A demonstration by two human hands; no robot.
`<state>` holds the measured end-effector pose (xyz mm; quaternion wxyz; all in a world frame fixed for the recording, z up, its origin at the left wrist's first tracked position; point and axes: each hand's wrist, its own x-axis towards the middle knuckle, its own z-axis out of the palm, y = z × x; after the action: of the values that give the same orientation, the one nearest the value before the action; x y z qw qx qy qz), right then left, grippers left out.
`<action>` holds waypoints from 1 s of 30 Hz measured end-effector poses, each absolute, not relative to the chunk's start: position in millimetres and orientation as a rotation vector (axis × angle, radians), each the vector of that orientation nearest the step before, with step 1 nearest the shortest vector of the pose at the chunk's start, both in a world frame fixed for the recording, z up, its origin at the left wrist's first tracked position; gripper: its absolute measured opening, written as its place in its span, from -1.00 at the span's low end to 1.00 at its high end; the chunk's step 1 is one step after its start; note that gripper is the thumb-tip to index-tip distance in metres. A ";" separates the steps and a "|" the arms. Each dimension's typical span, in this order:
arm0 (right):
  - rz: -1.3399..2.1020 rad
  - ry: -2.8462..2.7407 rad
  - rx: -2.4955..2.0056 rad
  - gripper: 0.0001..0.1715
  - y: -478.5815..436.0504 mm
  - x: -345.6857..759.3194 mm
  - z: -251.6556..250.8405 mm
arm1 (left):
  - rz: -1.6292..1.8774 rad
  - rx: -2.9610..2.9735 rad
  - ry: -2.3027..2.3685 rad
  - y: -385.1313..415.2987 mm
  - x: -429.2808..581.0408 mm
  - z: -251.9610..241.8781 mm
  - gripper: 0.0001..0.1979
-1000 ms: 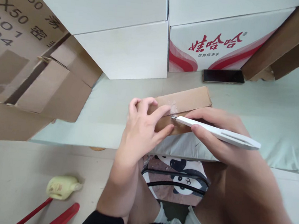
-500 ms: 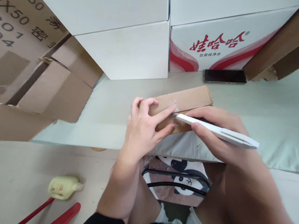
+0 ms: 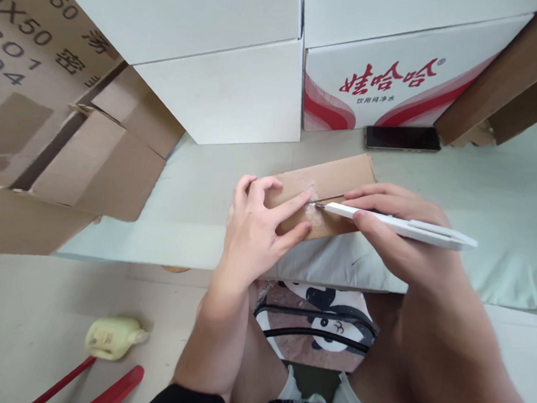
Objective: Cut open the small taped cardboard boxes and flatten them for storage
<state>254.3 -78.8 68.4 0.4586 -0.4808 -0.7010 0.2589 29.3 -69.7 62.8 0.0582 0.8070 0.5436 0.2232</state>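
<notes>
Head view: small elongated brown cardboard box (image 3: pixel 335 170) lies on a pale green, wrinkled cloth-covered surface (image 3: pixel 192 200), near its front edge, set at a slight angle. Matte board, straight seam running lengthwise. Clear, crinkled, glossy tape (image 3: pixel 313 215) sits across the seam around mid-box.

Left hand (image 3: pixel 259 229): fingers splayed over the left part of the box, index tip by the seam at the tape, thumb toward the near edge. In contact with the box; can't tell if it's clamping or just pressing.

Right hand (image 3: pixel 401 233): closed on a slim white smooth-bodied utility knife (image 3: pixel 399 227), thumb on the near side, fingers on the far side. Short metal blade points left, tip at the tape, just beside the left index.

Behind: smooth plain white carton (image 3: pixel 221 99) next to white carton with glossy red lettering and curved bands (image 3: pixel 397 90). Flat black rectangular phone (image 3: pixel 402 138) lies in front of the printed one. Far left, big brown corrugated carton (image 3: pixel 22 95) with dark print.

Below: rounded pale-yellow bottle (image 3: pixel 111 337) on its side on the smooth light floor (image 3: pixel 50 294), next to red bar-like parts (image 3: pixel 115 389). Panda-print panel (image 3: pixel 320 352) with black curved bars between the legs.
</notes>
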 end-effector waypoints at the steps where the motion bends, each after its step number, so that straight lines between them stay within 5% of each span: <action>1: 0.647 -1.720 -1.184 -0.81 -78.9 255.3 68.3 | 0.684 2.449 1.645 -69.6 29.3 62.4 -0.58; 30: 0.499 -1.766 -1.278 -0.80 -80.4 248.0 67.9 | 0.648 2.456 1.645 -71.0 29.2 63.1 -0.56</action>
<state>248.0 -80.4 67.9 0.4373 -0.5138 -0.7103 0.2006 29.2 -71.0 63.1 0.0578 0.8102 0.5427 0.2139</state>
